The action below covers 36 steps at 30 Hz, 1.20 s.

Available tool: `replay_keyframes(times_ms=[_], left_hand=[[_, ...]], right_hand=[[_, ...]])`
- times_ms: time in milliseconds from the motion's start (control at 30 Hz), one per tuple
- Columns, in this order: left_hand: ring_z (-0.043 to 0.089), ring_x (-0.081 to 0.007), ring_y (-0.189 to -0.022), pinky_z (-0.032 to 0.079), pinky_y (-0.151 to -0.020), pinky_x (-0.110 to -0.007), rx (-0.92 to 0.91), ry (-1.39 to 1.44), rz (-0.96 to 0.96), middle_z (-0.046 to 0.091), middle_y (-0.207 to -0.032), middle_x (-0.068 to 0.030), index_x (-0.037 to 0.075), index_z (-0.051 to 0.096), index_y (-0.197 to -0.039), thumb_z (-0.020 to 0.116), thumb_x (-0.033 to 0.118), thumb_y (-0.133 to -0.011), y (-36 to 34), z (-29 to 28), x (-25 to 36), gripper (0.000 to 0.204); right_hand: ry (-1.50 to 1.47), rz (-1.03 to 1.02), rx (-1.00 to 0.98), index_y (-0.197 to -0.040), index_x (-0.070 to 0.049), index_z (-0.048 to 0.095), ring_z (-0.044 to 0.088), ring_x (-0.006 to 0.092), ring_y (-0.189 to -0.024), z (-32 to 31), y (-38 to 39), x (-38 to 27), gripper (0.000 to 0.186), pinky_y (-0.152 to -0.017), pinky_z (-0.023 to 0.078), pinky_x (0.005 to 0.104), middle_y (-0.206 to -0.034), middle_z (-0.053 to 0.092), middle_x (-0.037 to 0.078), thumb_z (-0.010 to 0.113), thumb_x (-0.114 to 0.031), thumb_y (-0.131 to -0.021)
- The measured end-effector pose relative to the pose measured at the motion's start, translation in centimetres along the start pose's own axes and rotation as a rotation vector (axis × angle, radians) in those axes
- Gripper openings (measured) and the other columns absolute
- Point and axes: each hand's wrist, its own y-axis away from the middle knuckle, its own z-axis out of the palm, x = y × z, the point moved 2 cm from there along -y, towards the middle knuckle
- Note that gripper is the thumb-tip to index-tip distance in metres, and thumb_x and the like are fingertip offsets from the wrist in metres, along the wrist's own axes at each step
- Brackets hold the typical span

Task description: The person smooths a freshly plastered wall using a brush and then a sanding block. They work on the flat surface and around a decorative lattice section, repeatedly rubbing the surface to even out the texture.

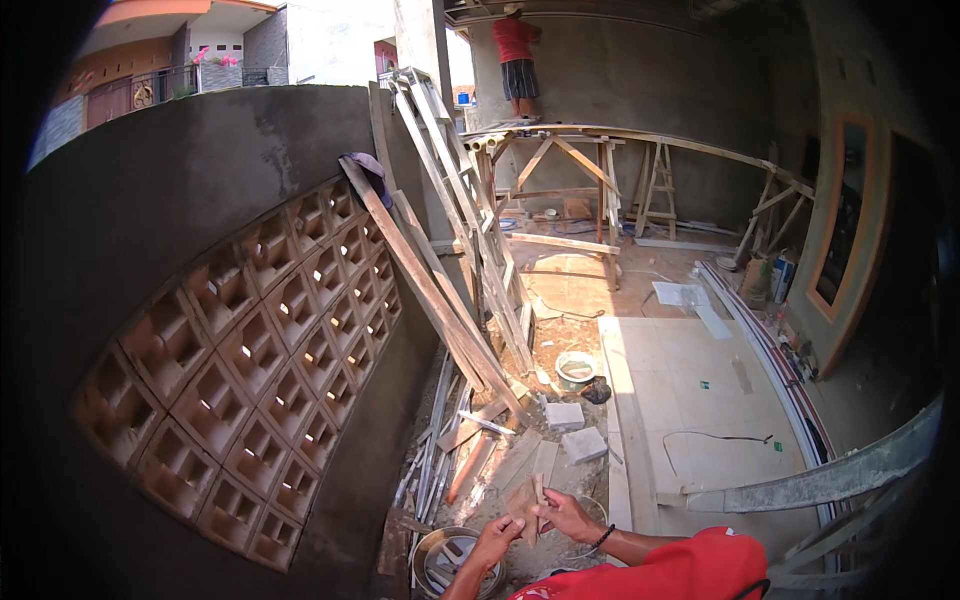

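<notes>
My left hand (500,535) pinches the lower left of a small brown piece (525,500), wood or board as far as I can tell, with an upright strip along it. My right hand (560,517), a dark bracelet at its wrist, is closed on the right side of that piece. Below my hands a round container (428,552) holds pale offcuts. Two light blocks (582,445) lie just beyond, among planks and metal lengths (450,465).
A vent-block wall (240,360) stands left, with leaning planks (385,230) and ladders (440,160). Beyond are a bucket (577,362) and scaffolding (560,160), where another person (515,45) stands. Pale tiles (680,390), long strips (760,340) and a beam (800,495) lie right.
</notes>
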Motion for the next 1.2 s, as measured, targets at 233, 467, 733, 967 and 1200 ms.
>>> replay_keyframes(times_ms=[233,467,733,967,1200], left_hand=[[0.058,-0.0092,-0.09,0.046,-0.082,-0.026,0.052,0.062,0.061,0.066,-0.1,-0.0013,0.001,0.063,-0.119,0.067,0.022,-0.093,0.6,0.8,2.3,0.034],[0.058,-0.0095,-0.089,0.045,-0.083,-0.025,0.047,-0.124,0.073,0.065,-0.099,-0.0019,0.001,0.063,-0.119,0.071,0.02,-0.088,0.3,1.2,3.3,0.037],[0.055,-0.0136,-0.103,0.044,-0.089,-0.028,0.089,-0.221,0.128,0.062,-0.111,-0.0059,0.001,0.059,-0.122,0.066,0.009,-0.084,-0.3,1.8,2.4,0.04],[0.059,-0.0165,-0.095,0.046,-0.084,-0.027,0.204,-0.339,0.16,0.062,-0.104,-0.0063,0.0,0.057,-0.123,0.058,0.007,-0.08,-1.0,3.0,2.5,0.043],[0.068,-0.0238,-0.089,0.056,-0.081,-0.031,0.268,0.003,-0.013,0.066,-0.104,-0.0143,-0.004,0.055,-0.124,0.043,0.004,-0.092,-1.3,1.6,2.6,0.036]], right_hand=[[-0.068,0.017,0.027,-0.122,0.002,0.055,0.067,0.0144,-0.082,-0.7,-1.4,0.9,0.03,-0.064,0.06,0.0304,-0.1,0.066,0.008,0.055,-0.015,-0.097],[0.023,0.016,0.103,-0.118,0.002,0.057,0.066,0.0138,-0.081,-0.3,-1.7,0.5,0.024,-0.063,0.059,0.03,-0.095,0.066,0.007,0.052,-0.008,-0.095],[0.067,-0.063,0.154,-0.114,0.004,0.058,0.061,0.0099,-0.076,-0.3,-2.0,-0.8,0.024,-0.064,0.051,0.0266,-0.091,0.065,0.006,0.048,-0.002,-0.093],[0.28,-0.222,0.206,-0.108,0.003,0.06,0.059,0.0099,-0.078,-0.9,-3.0,-0.2,0.02,-0.067,0.049,0.0285,-0.087,0.064,0.007,0.051,-0.004,-0.092],[0.431,-0.352,0.311,-0.102,0.003,0.061,0.053,0.0095,-0.076,-1.5,-2.8,-3.0,0.02,-0.066,0.046,0.0302,-0.08,0.061,0.009,0.057,-0.008,-0.087]])
